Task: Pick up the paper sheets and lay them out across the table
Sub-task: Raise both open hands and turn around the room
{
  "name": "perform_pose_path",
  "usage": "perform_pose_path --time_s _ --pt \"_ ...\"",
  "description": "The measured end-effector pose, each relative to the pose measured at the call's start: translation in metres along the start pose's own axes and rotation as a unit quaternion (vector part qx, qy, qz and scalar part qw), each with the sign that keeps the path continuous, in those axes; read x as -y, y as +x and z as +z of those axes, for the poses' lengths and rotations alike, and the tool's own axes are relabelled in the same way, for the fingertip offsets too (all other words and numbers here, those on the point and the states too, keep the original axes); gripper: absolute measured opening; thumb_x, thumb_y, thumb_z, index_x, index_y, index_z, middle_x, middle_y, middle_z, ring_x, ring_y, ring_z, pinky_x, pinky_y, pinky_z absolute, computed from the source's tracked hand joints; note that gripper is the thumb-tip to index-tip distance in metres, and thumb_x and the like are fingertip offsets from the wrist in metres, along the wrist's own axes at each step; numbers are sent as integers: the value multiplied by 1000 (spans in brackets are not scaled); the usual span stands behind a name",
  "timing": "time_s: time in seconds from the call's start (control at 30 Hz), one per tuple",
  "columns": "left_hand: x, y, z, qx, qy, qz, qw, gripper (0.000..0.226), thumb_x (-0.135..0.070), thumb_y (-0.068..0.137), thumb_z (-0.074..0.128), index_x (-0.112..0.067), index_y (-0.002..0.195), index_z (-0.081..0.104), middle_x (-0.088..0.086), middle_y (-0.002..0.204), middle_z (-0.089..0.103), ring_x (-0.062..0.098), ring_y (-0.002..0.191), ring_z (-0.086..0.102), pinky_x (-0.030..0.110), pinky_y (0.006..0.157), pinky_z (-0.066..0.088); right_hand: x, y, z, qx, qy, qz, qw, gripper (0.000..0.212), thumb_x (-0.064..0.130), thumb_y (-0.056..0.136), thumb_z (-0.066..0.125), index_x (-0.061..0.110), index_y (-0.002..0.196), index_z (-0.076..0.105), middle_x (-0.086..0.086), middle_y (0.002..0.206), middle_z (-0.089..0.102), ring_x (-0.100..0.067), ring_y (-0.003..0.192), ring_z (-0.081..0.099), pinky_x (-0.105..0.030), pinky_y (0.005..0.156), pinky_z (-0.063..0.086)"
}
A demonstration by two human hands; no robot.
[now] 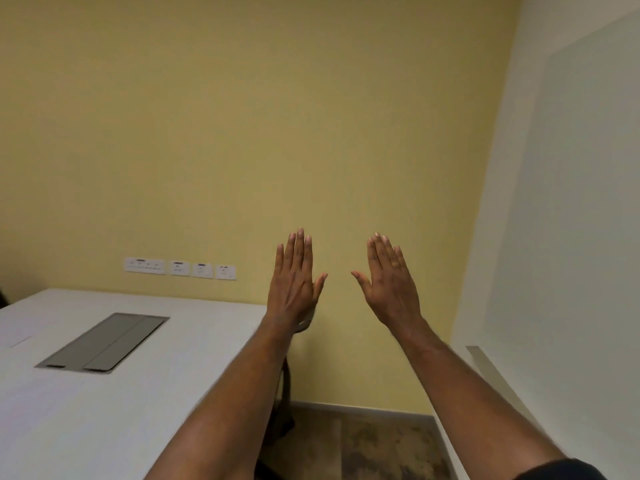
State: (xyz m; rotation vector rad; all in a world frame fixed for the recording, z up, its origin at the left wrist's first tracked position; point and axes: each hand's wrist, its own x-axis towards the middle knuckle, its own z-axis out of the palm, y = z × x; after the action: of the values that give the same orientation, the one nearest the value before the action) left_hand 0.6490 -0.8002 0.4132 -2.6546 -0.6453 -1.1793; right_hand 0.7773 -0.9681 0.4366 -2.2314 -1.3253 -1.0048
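Yellow wall fills most of the view, with a row of white wall sockets (180,268) low at about nine o'clock from the hands, and a pale grey wall running down the three o'clock side. Down at seven o'clock sits the white counter (86,410), and set flush into it is a dark grey cable hatch (104,342), its two flaps shut, so whatever lies inside cannot be seen. Now the hands: both are raised in front of the wall, backs to the camera, clear of the counter and touching nothing. The left hand (295,277) has its grip wide open, fingers straight and together, thumb out toward three o'clock; the right hand (389,282) mirrors it, grip open and empty, thumb out toward nine o'clock, and the two hands stand near each other with a clear gap between. As for the paper sheets, none shows anywhere; the visible stretch of counter carries no sheet, apart from a faint thin line near its nine o'clock edge that is too slight to call. By my reading the task is either not begun or the sheets lie outside the view, so picking up and laying out both look still to do. A dark chair (285,403) peeks from behind the left forearm at six o'clock, above the mottled brown floor (363,445).
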Motion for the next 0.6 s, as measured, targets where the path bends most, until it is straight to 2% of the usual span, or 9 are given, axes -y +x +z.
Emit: perform_pose_path --time_s 0.17,0.23,0.27,0.43,0.6 --pt "72 12 32 3 31 -48 998 76 -49 103 23 0 156 0 20 166 -6 33 155 -6 53 125 10 31 59 77 2 38 -51 998 73 51 103 33 5 157 16 -12 166 15 -23 155 8 -42 127 8" --pt "128 25 51 14 72 -71 995 76 -50 103 22 -1 156 0 20 166 -7 33 154 -6 53 125 10 57 101 125 -3 63 -82 995 73 51 103 33 4 157 16 -12 166 15 -24 155 8 -42 127 8" --pt "130 28 52 1 59 -76 995 76 -50 103 21 -1 156 0 20 166 -7 33 154 -6 53 125 11 58 105 126 -4 57 -82 995 73 50 103 34 4 157 17 -12 166 16 -24 155 9 -42 127 8" --pt "246 67 77 2 113 -122 986 76 -50 102 20 0 156 -1 20 166 -6 33 154 -5 53 125 11 126 197 214 -12 124 -105 987 72 50 103 33 5 157 18 -11 166 16 -23 155 9 -41 127 7" --pt "328 70 92 3 136 -159 978 75 -49 103 22 0 156 3 19 166 -2 31 155 -1 52 125 12 189 246 275 -20 184 -130 974 74 55 102 25 3 155 25 -12 164 22 -24 154 16 -43 126 14"
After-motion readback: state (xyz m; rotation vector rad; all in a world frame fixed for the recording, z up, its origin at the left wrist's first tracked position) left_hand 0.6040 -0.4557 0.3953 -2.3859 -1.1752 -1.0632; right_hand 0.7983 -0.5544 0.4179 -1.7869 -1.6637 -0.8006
